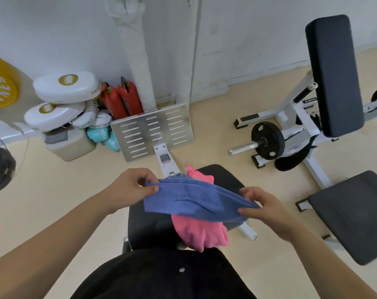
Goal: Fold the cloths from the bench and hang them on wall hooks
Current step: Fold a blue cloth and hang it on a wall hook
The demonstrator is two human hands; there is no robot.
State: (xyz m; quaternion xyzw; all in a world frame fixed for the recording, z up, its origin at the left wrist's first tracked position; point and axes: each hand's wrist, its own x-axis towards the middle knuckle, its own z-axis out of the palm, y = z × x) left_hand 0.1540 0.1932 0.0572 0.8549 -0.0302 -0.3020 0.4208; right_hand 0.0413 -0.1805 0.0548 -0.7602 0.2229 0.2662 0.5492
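Observation:
A blue cloth (189, 201) is stretched between my two hands above the black bench seat (148, 223). My left hand (129, 186) pinches its left end between thumb and fingers. At the right end, my right hand (263, 203) pinches the folded edge. Under the blue cloth a pink cloth (200, 231) lies crumpled on the bench, with a tip of it showing past the blue cloth's far edge. No wall hooks are in view.
A slotted metal footplate (153, 131) stands just beyond the bench. White pads (64, 87), two red extinguishers (122, 100) and a box sit against the wall at left. A weight machine with a black plate (267, 140) and pads (334, 74) stands at right.

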